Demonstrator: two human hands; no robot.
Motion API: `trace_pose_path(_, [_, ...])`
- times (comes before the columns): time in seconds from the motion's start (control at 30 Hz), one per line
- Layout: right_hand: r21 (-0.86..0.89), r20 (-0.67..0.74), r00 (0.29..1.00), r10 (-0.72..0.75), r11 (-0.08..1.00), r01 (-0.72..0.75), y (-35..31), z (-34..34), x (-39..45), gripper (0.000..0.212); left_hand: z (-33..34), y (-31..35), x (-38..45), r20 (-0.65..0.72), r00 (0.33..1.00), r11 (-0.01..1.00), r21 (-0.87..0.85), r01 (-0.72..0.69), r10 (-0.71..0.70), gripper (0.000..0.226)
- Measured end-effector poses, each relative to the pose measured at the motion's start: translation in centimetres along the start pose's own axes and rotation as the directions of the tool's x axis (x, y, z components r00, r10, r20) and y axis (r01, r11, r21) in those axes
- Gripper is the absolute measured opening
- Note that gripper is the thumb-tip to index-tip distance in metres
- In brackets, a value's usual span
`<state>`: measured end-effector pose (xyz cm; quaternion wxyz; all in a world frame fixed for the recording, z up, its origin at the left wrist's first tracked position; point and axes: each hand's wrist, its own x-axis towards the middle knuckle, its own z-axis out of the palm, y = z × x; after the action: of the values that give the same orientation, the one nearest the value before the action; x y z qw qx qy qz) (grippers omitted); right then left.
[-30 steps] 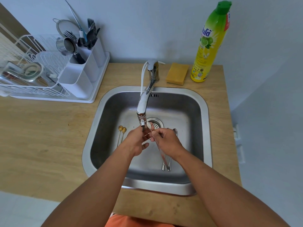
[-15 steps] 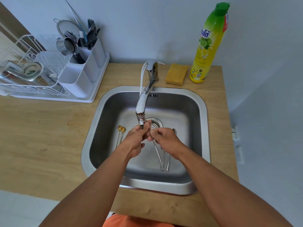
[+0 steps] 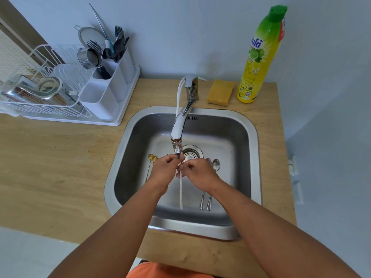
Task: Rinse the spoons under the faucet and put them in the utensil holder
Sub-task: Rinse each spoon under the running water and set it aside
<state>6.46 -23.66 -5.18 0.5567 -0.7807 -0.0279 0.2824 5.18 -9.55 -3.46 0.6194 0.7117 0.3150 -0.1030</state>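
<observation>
Both my hands meet under the faucet [image 3: 179,129] spout over the steel sink [image 3: 254,137]. My left hand [image 3: 165,169] and my right hand [image 3: 197,172] pinch the bowl end of a silver spoon [image 3: 180,194], whose handle hangs down toward me. Two more silver spoons [image 3: 212,173] lie on the sink floor right of my right hand. Two small gold spoons [image 3: 151,160] rest at the left of the sink floor. The white utensil holder [image 3: 109,85] stands at the back left, with cutlery in its far compartments.
A white dish rack [image 3: 40,97] with metal ware adjoins the holder on the wooden counter [image 3: 60,167]. A yellow sponge [image 3: 220,92] and a tall dish soap bottle [image 3: 261,55] stand behind the sink at the right. The drain [image 3: 192,152] lies just beyond my fingers.
The held spoon's handle has swung from slanting right to hanging straight toward me. Both hands stay under the spout, shifted slightly.
</observation>
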Motion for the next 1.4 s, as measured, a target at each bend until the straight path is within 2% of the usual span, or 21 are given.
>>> trace_pose_path(0.2, [-0.011,0.007,1.0,-0.01,1.0,0.01,-0.3,0.5,-0.3,0.029,0.1,0.4,0.4,-0.066,0.996,0.997,-0.037,0.063,-0.065,0.018])
trace_pose_path(0.3, [-0.006,-0.023,1.0,-0.019,1.0,0.018,-0.3,0.3,-0.2,0.029,-0.2,0.2,0.4,-0.048,0.997,0.998,-0.02,0.061,-0.061,0.016])
trace_pose_path(0.4, [0.015,-0.064,0.998,-0.004,1.0,0.005,-0.4,-0.2,0.0,0.03,-0.3,-0.2,0.0,0.039,0.998,0.997,0.062,0.039,-0.042,0.021])
trace_pose_path(0.53, [0.038,-0.06,0.994,0.088,0.996,-0.086,-0.4,-0.5,0.2,0.031,-0.5,0.1,0.1,0.034,0.998,0.979,0.198,-0.054,0.048,0.021])
trace_pose_path(0.63, [0.162,-0.154,0.982,0.111,0.983,-0.086,-0.3,-0.8,0.7,0.023,-0.5,0.4,0.2,0.05,0.984,0.907,0.383,-0.175,0.169,0.028])
trace_pose_path(0.7, [0.244,-0.202,0.972,0.118,0.967,-0.067,-0.5,-0.9,0.8,0.023,-0.3,0.5,0.1,0.075,0.98,0.848,0.492,-0.197,0.184,0.03])
trace_pose_path(0.8, [0.299,-0.192,0.971,0.144,0.951,-0.082,-0.5,-1.0,1.0,0.031,0.1,0.5,-0.2,0.082,0.982,0.816,0.546,-0.189,0.173,0.027])
trace_pose_path(0.93, [0.297,-0.173,0.959,0.223,0.94,-0.165,-0.2,-1.4,1.3,0.018,0.5,-0.4,-1.0,0.123,0.985,0.882,0.443,-0.162,0.119,0.022])
trace_pose_path(1.1, [0.306,-0.261,0.929,0.263,0.935,-0.179,-0.8,-1.8,1.8,0.021,0.1,-2.5,-2.5,0.178,0.983,0.925,0.367,-0.101,0.037,0.027])
trace_pose_path(1.3, [0.264,-0.223,0.94,0.257,0.944,-0.196,-0.6,-0.6,1.5,0.021,0.1,-1.9,-2.0,0.152,0.988,0.968,0.252,-0.004,-0.036,0.021])
trace_pose_path(1.4, [0.324,-0.2,0.95,0.241,0.931,-0.168,-0.7,-0.1,1.4,0.019,0.5,-1.0,-1.3,0.113,0.991,0.984,0.175,0.045,-0.066,0.025])
